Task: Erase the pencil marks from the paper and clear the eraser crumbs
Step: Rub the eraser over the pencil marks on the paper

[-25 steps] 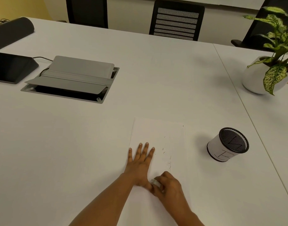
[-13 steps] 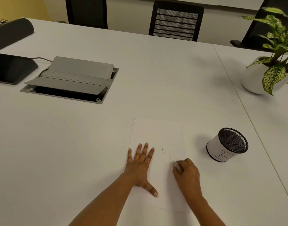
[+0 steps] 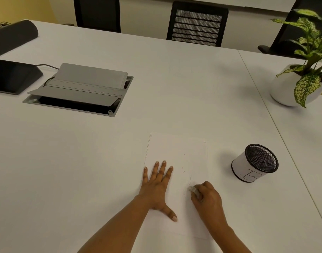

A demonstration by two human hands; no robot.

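Erasing on the paper (image 3: 176,148)
Left hand (image 3: 156,187) flat, fingers spread (thumb out); right hand (image 3: 207,199) pinches the eraser (image 3: 193,189).

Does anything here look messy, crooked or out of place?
Only small things: dark flecks lie scattered on the paper near the right hand, which grips the eraser; marks or crumbs, I cannot tell. The cable hatch farther left stands open.

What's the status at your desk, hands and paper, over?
Left hand flat on paper, pinning it. Right hand grips eraser against it. Few dark flecks left. Pen cup apart, right of paper.
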